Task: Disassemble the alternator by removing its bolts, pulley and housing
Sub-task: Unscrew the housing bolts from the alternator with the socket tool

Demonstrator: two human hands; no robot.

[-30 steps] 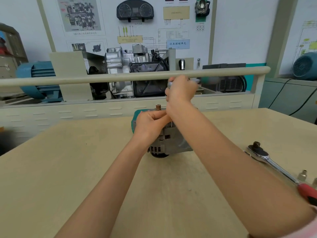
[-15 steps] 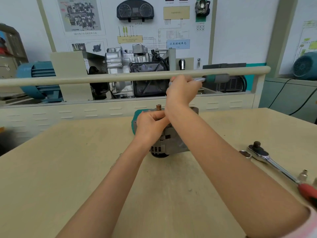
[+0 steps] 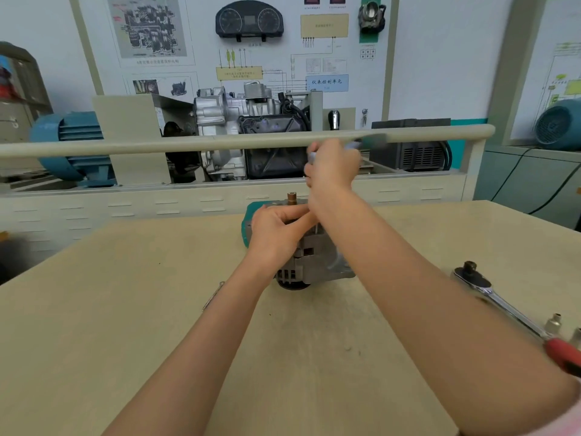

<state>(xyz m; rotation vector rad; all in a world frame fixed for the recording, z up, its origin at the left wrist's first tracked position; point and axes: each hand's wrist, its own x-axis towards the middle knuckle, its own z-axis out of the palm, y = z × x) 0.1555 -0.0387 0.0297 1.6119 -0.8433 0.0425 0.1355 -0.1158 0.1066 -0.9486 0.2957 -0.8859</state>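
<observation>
Nearest to me, right of the alternator (image 3: pixel 309 262), a ratchet wrench (image 3: pixel 490 294) lies on the table (image 3: pixel 110 325). The alternator stands at the table's middle — my left hand (image 3: pixel 276 234) grips its top. Above it my right hand (image 3: pixel 331 166) is closed around a tool handle (image 3: pixel 352 145) — blurred; a thin shaft runs down to the alternator.

Bright, even indoor light; soft shadows; wide-angle edge bending; right hand (image 3: pixel 330 166) motion-blurred.

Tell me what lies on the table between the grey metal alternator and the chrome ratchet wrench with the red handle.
Head view: only the right forearm crosses above; the beige tabletop there looks bare.
</observation>
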